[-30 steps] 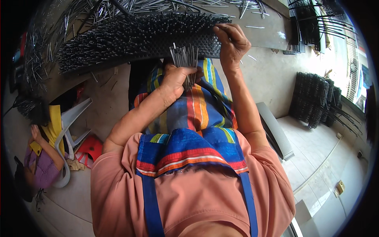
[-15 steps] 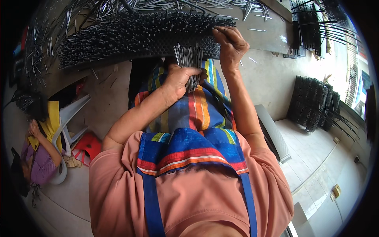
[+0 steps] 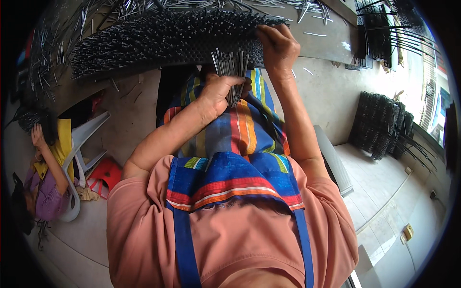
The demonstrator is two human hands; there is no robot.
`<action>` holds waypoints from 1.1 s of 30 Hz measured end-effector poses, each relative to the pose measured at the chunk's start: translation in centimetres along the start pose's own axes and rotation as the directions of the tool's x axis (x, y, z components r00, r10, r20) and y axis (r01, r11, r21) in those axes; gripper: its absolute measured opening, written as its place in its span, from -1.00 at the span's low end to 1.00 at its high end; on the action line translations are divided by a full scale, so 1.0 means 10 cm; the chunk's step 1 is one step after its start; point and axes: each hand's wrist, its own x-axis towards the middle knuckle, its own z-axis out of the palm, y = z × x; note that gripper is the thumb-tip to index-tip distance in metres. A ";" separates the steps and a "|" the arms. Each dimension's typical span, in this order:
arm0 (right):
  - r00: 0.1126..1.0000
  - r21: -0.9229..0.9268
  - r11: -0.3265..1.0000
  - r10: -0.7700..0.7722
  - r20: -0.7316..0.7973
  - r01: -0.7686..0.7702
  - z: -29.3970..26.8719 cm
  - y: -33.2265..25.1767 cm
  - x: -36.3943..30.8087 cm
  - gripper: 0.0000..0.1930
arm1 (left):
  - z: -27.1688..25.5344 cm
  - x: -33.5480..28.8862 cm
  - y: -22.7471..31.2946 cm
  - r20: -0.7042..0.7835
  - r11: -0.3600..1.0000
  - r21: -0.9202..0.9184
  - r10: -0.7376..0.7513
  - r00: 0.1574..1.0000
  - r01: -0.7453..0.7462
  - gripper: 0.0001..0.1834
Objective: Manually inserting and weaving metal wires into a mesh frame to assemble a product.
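My left hand (image 3: 217, 92) is wrapped round a bundle of thin grey metal rods (image 3: 229, 63), held upright above my lap with the tips fanned apart. Just beyond it lies a long, curved black board (image 3: 216, 47) with rows of holes. Many dark rods (image 3: 163, 38) stand in the board, packed over its left and far parts. At the board's right end, my right hand (image 3: 282, 48) is pinched closed, its fingertips close over the holes. Whatever sits between those fingertips is too small to make out.
Loose rods (image 3: 307, 12) lie scattered on the table (image 3: 331, 45) behind the board. At the left, another person (image 3: 48, 177) works beside a white chair (image 3: 74, 192) and a red stool (image 3: 106, 178). Stacked black racks (image 3: 377, 125) stand on the floor at right.
My right hand has shifted slightly left and away from me along the board's end. The bundle in my left hand tilts a little differently. The other person's hand has risen.
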 end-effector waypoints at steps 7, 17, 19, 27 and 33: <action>0.923 0.081 0.945 0.288 0.253 -0.317 -0.21 -0.06 -0.23 -0.86 | 0.13 -0.11 0.08 0.072 0.998 0.008 0.061 0.996 -0.062 -0.78; 0.741 0.594 0.503 0.619 0.258 -0.627 -0.40 -0.10 -0.22 -0.91 | 0.12 -0.04 0.04 -0.099 0.991 0.113 0.080 0.992 -0.069 -0.81; 0.824 0.685 0.591 0.567 0.024 -0.426 -0.38 -0.05 -0.16 -0.95 | 0.08 -0.05 0.00 -0.108 0.995 0.083 0.068 0.992 -0.059 -0.83; 0.972 0.435 0.898 0.156 -0.174 -0.066 -0.25 0.20 -0.05 -0.92 | 0.10 -0.03 -0.01 -0.070 0.994 0.061 0.091 0.993 -0.087 -0.84; 0.974 0.463 0.875 0.207 -0.095 -0.141 -0.20 0.22 -0.08 -0.91 | 0.12 -0.03 -0.01 -0.029 0.994 0.065 0.094 0.995 -0.092 -0.85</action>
